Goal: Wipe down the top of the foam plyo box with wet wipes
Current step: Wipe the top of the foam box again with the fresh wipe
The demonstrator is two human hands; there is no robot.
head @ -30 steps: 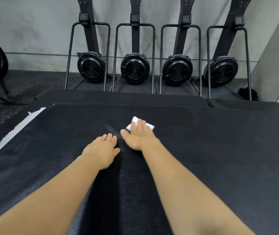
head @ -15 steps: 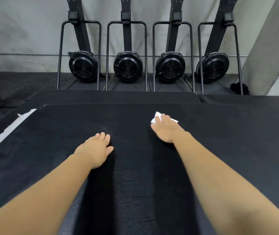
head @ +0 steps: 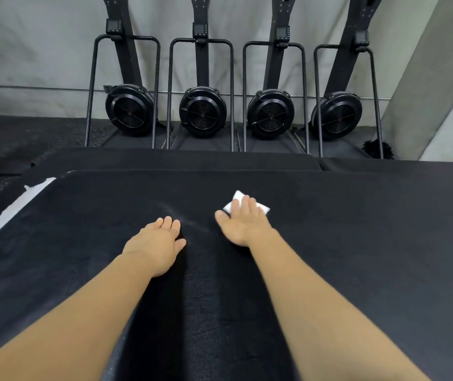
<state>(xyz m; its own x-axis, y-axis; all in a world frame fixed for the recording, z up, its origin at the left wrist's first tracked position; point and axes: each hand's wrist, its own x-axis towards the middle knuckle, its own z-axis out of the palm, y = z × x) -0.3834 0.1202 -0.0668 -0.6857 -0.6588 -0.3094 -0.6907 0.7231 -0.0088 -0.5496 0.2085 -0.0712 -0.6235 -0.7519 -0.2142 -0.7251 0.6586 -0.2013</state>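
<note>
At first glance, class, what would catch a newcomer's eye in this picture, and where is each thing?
The white wipe stands out most: the right hand presses it flat near the middle of the black box top. The left hand rests flat on the box just beside it. Behind, four black fan machines stand in a row against the grey wall.

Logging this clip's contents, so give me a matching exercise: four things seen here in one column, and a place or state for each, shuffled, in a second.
1 wet wipe
2 left hand
3 right hand
4 rowing machines

a stood on end along the wall
b flat on the foam plyo box top, holding nothing
c white, partly covered
d pressing the wipe down

Pairs: 1-c, 2-b, 3-d, 4-a
</note>
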